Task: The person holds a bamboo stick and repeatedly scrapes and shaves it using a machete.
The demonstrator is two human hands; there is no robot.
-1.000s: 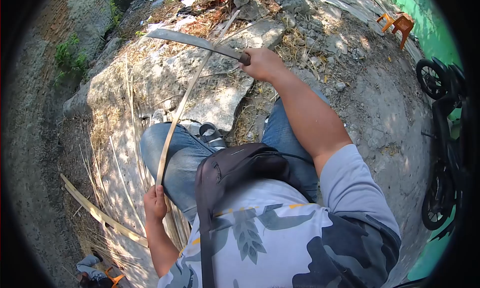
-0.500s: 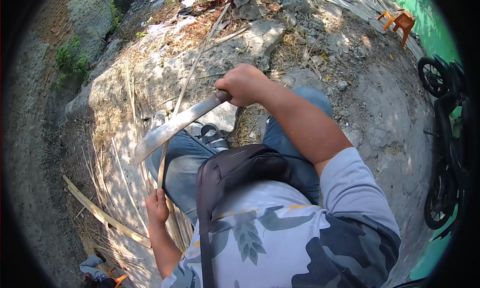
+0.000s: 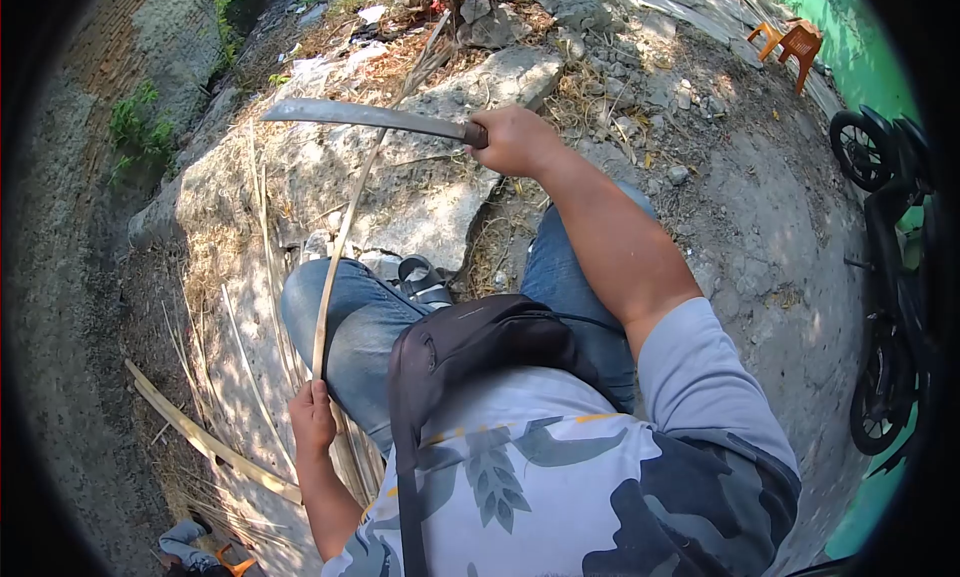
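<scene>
My right hand (image 3: 515, 142) is closed around the dark handle of a machete (image 3: 370, 115). Its long grey blade points left and lies across a long, thin bamboo strip (image 3: 345, 222); whether the edge touches the strip I cannot tell. The strip's near end is in my left hand (image 3: 312, 417), whose fingers are closed on it. From there it runs up past my left knee toward the rubble, bending slightly. Beside my left hand lie several more pale strips (image 3: 350, 457) on the ground.
A broad curved bamboo piece (image 3: 210, 442) lies at the lower left. A broken concrete slab (image 3: 440, 202) is ahead, with rubble beyond. Orange plastic chairs (image 3: 800, 45) and a black motorcycle (image 3: 885, 277) stand right, by a green wall (image 3: 845, 32). A person's leg (image 3: 183, 545) shows lower left.
My right hand has moved the machete up and away along the strip, and the blade has turned from slanting to nearly level. My left hand has stayed almost still.
</scene>
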